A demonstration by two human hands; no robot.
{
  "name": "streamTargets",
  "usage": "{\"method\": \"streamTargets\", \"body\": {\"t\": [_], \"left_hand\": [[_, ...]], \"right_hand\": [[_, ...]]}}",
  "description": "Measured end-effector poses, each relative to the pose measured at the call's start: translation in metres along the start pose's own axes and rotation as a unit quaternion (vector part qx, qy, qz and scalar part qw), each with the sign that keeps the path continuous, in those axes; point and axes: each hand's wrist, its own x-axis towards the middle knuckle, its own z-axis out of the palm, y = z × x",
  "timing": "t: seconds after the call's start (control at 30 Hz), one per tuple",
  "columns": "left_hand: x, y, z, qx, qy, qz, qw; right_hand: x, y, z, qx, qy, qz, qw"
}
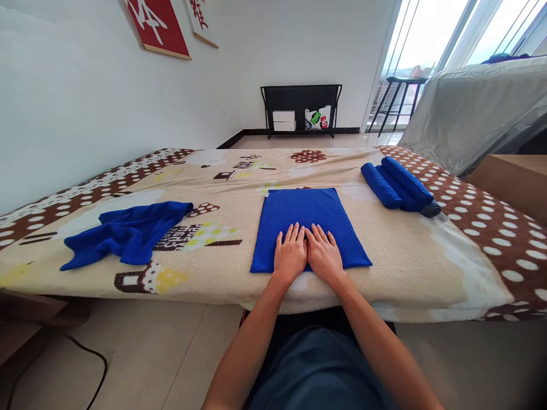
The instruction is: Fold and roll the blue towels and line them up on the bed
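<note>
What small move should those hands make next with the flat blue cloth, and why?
Perhaps the left hand and right hand could begin rolling the flat blue cloth from its near edge. It lies spread out, both hands rest on it near that edge, and rolled blue cloths lie off to the right.

- A large white Chinese character, cropped above, is borne by the red wall hanging (pixel 159 28); red characters are shown on the white hanging (pixel 203 23).
- Dark lettering is printed left of middle toward the blanket's (pixel 405 245) near edge.
- None can be read with certainty.
</note>
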Motion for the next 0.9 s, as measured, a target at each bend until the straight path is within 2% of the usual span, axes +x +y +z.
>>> {"method": "streamTargets", "body": {"t": [0.9], "left_hand": [[0.0001,0.0003,-0.0001,-0.006,0.0,0.0,1.0]], "right_hand": [[-0.0017,0.0002,-0.0045,0.006,0.001,0.004,1.0]]}}
